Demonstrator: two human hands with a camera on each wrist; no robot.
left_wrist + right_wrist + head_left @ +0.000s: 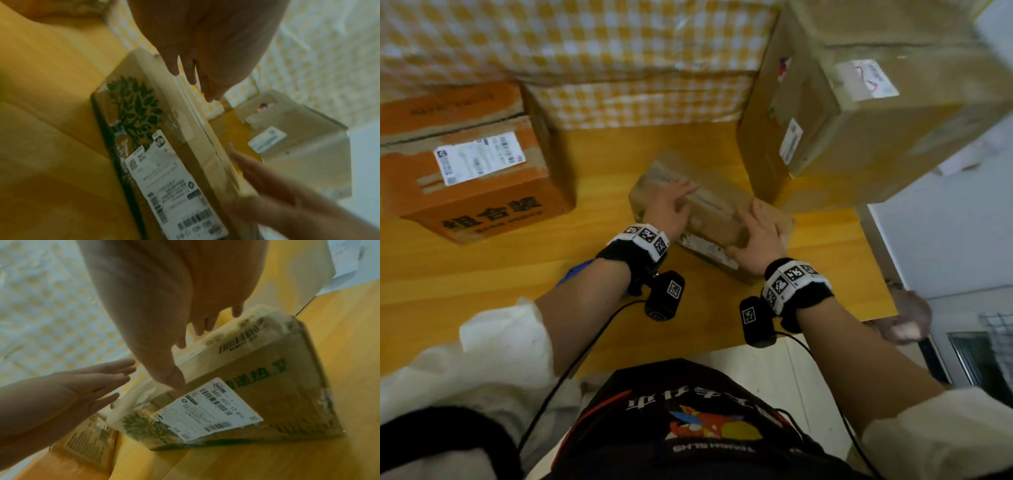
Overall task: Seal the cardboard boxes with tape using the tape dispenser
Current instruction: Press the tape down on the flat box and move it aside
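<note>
A small brown cardboard box (pixel 717 209) with a white shipping label (pixel 207 408) and a green leaf print (pixel 133 104) lies on the wooden table (pixel 482 274). My left hand (pixel 671 205) reaches over its left end with straight fingers, at or just above the top. Over the right end lies my right hand (pixel 760 236), its fingers (pixel 199 331) straight on the taped top and the thumb against the near side. Pale tape runs along the top seam (pixel 197 113). No tape dispenser is plainly visible; a blue object (pixel 575 272) pokes out from under my left forearm.
An orange carton (pixel 476 181) stands at the left and a large brown box (pixel 859 120) at the right, close to the small one. Yellow-checked bundles (pixel 585 51) fill the back. Another person's blurred hand (pixel 909 318) is at the table's right edge.
</note>
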